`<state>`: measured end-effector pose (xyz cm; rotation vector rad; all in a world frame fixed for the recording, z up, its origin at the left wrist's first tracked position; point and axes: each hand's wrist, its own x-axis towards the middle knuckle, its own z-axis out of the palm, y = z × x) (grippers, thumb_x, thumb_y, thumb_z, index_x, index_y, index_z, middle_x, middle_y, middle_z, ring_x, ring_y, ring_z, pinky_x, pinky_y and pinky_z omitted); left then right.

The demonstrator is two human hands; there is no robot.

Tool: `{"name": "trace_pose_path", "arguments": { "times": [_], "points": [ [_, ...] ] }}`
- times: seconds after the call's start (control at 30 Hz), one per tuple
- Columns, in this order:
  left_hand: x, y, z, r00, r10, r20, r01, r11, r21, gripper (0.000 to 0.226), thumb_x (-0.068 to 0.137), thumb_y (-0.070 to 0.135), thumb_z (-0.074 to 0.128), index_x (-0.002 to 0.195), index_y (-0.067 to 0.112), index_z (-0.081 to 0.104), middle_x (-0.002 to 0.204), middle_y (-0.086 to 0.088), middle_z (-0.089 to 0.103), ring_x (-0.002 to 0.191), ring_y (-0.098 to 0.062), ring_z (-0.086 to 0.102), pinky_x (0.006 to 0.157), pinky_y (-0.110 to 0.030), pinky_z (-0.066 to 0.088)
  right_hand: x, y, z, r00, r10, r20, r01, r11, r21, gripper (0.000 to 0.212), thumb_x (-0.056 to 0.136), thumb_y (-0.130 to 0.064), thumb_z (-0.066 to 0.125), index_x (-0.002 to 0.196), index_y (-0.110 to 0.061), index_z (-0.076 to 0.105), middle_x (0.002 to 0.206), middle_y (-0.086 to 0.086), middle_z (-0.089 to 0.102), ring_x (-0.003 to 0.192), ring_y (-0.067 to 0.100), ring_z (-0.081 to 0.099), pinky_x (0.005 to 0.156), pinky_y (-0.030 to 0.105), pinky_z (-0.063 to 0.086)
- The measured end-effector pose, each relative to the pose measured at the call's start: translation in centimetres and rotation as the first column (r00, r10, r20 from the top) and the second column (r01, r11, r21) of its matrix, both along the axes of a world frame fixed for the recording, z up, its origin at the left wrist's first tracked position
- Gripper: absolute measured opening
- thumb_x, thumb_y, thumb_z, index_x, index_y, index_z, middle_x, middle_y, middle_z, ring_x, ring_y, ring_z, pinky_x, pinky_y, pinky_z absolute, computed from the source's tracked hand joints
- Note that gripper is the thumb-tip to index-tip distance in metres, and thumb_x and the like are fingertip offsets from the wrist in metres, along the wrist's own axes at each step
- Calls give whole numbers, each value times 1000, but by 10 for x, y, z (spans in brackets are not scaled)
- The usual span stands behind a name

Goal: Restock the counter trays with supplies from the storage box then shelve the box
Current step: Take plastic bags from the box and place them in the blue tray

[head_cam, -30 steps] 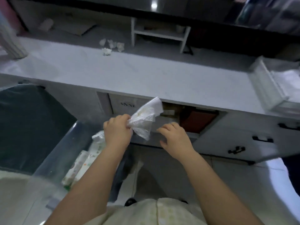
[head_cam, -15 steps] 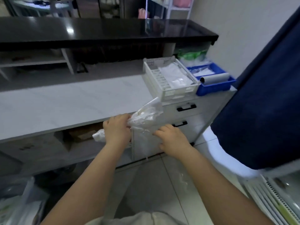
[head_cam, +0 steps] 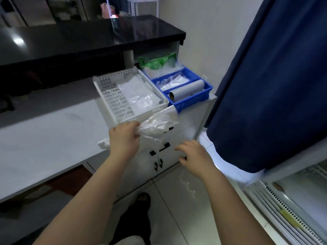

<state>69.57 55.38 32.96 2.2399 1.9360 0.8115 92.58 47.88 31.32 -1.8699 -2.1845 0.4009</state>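
Observation:
My left hand (head_cam: 123, 137) grips a clear plastic packet of supplies (head_cam: 157, 122) just in front of the white perforated tray (head_cam: 113, 99) on the counter. The packet's far end reaches the tray's front rim. The tray holds flat clear bags on its right side. My right hand (head_cam: 192, 154) hovers lower right with fingers spread, holding nothing; a thin plastic film seems to hang below it. Right of the white tray stands a blue tray (head_cam: 192, 101) with a grey roll (head_cam: 187, 90) and clear bags. The storage box is out of view.
White marble counter (head_cam: 44, 138) extends left; a black upper counter (head_cam: 88, 39) runs behind. Green and clear packs (head_cam: 157, 63) sit behind the blue tray. White drawers with black handles (head_cam: 164, 147) are below. A navy curtain (head_cam: 265, 85) hangs right, above a freezer lid (head_cam: 292, 200).
My view swung right from the storage box to the counter trays. Both hands carried the packet up to the white tray's front; my right hand has come off the packet and dropped lower right.

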Motion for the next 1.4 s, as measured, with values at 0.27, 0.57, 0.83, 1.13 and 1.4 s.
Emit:
{"name": "trace_pose_path", "arguments": {
  "times": [0.27, 0.57, 0.83, 1.13, 1.4],
  "points": [
    [22, 176, 28, 996, 30, 85, -34, 998, 54, 34, 73, 7, 60, 104, 19, 65, 93, -7, 68, 93, -35, 57, 82, -42, 35, 25, 154, 18, 1000, -10, 18, 8, 997, 77, 32, 86, -21, 61, 118, -23, 61, 119, -4, 59, 115, 20, 45, 97, 40, 40],
    [72, 339, 51, 994, -47, 99, 38, 995, 87, 36, 75, 8, 62, 107, 22, 65, 101, -3, 68, 95, -31, 56, 84, -41, 35, 66, 320, 45, 999, -49, 18, 44, 979, 201, 25, 84, -16, 65, 110, -18, 65, 109, -1, 64, 107, 23, 51, 91, 39, 44],
    [119, 411, 37, 994, 35, 104, -35, 999, 3, 34, 79, 19, 67, 112, 27, 62, 109, 4, 66, 106, -24, 55, 90, -41, 34, 120, 431, 28, 983, 103, 151, -132, 972, 197, 30, 80, -8, 65, 109, -16, 68, 109, 3, 65, 105, 29, 53, 86, 40, 43],
    [175, 417, 31, 957, 285, 52, -286, 958, 8, 36, 80, 14, 66, 114, 23, 62, 109, 4, 65, 102, -24, 55, 85, -38, 34, 146, 524, 1, 823, 525, 217, -507, 851, -136, 54, 84, -19, 65, 135, -26, 49, 137, 4, 50, 123, 28, 43, 100, 41, 40],
    [191, 394, 34, 850, 523, 60, -525, 851, 25, 35, 75, 7, 64, 107, 19, 64, 101, -1, 67, 99, -28, 56, 83, -38, 32, 141, 543, -26, 657, 721, 222, -663, 692, -286, 64, 83, -22, 65, 141, -24, 38, 138, 6, 47, 120, 31, 44, 96, 45, 38]
  ]
}}
